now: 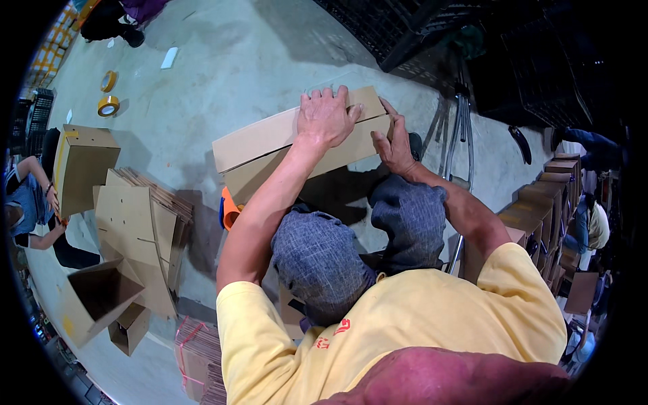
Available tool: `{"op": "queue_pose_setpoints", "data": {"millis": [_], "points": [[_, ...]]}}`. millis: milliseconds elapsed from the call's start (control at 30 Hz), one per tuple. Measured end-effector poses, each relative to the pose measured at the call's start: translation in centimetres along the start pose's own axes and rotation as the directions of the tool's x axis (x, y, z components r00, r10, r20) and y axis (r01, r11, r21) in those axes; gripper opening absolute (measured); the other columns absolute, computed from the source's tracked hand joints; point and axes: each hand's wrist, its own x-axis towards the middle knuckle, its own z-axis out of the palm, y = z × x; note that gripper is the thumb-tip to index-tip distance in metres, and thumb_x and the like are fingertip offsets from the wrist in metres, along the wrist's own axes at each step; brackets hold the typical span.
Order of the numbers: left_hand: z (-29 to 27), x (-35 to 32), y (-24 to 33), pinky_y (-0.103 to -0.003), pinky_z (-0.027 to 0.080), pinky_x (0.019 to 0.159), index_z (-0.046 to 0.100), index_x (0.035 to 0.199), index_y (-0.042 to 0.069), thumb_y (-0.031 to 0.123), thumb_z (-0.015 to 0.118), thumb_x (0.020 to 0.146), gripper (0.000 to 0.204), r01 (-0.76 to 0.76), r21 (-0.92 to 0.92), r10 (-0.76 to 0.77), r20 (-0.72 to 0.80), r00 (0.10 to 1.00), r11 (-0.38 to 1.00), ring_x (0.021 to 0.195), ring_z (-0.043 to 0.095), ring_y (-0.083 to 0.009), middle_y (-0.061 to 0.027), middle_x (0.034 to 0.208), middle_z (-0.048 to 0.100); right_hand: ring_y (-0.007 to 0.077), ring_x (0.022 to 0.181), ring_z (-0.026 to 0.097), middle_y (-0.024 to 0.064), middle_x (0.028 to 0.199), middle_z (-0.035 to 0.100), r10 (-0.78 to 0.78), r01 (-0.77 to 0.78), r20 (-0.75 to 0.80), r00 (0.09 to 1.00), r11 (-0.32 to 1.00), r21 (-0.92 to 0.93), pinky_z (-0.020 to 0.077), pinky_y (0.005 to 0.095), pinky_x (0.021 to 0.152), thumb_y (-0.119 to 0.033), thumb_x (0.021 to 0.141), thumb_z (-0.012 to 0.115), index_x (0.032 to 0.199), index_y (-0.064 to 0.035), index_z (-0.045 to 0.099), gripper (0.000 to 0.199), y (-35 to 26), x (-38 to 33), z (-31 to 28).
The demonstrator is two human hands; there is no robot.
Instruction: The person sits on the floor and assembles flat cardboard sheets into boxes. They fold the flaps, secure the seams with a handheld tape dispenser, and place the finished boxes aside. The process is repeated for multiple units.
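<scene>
A long cardboard box (260, 140) lies in front of my knees, its top flaps folded down and a seam running lengthwise between them. Across the far flap my left hand (327, 116) rests flat, fingers stretched toward the far edge. At the box's right end my right hand (398, 145) grips the corner, with the thumb on the near side and fingers round the end. Beside my left forearm an orange tape dispenser (230, 210) with a blue part shows, partly hidden by the arm.
Flattened cardboard (128, 219) and open boxes (101, 293) lie at left, near another person handling a box (88, 169). Tape rolls (108, 105) sit on the floor. Metal poles (461, 135) stand right, beside black crates (398, 34). Boxes (540, 202) line the far right.
</scene>
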Motion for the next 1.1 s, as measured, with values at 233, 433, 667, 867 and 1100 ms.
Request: {"op": "queue_pose_setpoints", "data": {"millis": [233,433,667,867,1100], "points": [[1.5,0.3,1.0,-0.05,0.047,0.095,0.067,0.118,0.007,0.049,0.06,0.098,0.047,0.047,0.032,-0.043,-0.119,0.992,0.998,0.107,0.066,-0.0355,-0.0188,0.109,0.071,0.0371,0.147,0.043,0.0266,0.165,0.034,0.154,-0.151,0.044,0.987,0.986,-0.067,0.0332,0.0427,0.122,-0.027,0.107,0.056,0.158,0.0039,0.023,0.069,0.5,-0.1,0.2],[3.8,0.2,0.5,-0.049,0.048,0.093,0.068,0.112,0.006,0.042,0.066,0.094,0.04,-0.041,-0.091,0.011,-0.311,0.95,0.995,0.105,0.066,-0.0333,-0.0147,0.102,0.071,0.019,0.122,0.056,0.0122,0.135,0.062,0.619,-0.673,0.279,0.734,0.716,0.185,0.0427,0.0334,0.107,-0.043,0.114,0.041,0.148,-0.0005,0.053,0.056,2.6,2.7,-1.2],[0.9,-3.4,-4.5,-0.048,0.042,0.108,0.066,0.131,0.006,0.039,0.061,0.099,0.046,0.0,-0.216,-0.117,-0.527,0.842,0.976,0.121,0.062,-0.0369,-0.0188,0.129,0.067,0.0185,0.122,0.056,0.0116,0.135,0.063,0.572,-0.623,0.259,0.778,0.754,0.207,0.0423,0.0336,0.108,-0.037,0.114,0.044,0.147,0.0041,0.051,0.053,1.8,3.9,-0.3],[-2.8,-12.7,-13.8,-0.052,0.043,0.113,0.061,0.142,0.005,0.043,0.06,0.102,0.056,0.483,-0.249,-0.537,-0.252,0.805,0.84,0.132,0.054,-0.0405,-0.0198,0.141,0.06,0.0213,0.13,0.055,0.0127,0.142,0.06,0.597,-0.665,0.295,0.746,0.689,0.288,0.04,0.0358,0.113,-0.036,0.114,0.044,0.153,0.0026,0.046,0.055,1.6,3.6,-0.5],[-0.3,-14.9,-18.2,-0.043,0.045,0.113,0.059,0.143,0.0,0.039,0.05,0.11,0.052,-0.065,-0.913,-0.659,-0.338,0.672,0.402,0.13,0.06,-0.0302,-0.0178,0.143,0.062,0.0228,0.132,0.055,0.0127,0.146,0.058,0.576,-0.668,0.342,0.742,0.676,0.31,0.0406,0.0363,0.114,-0.037,0.114,0.046,0.157,0.0011,0.042,0.057,3.8,3.5,-0.7]]}}
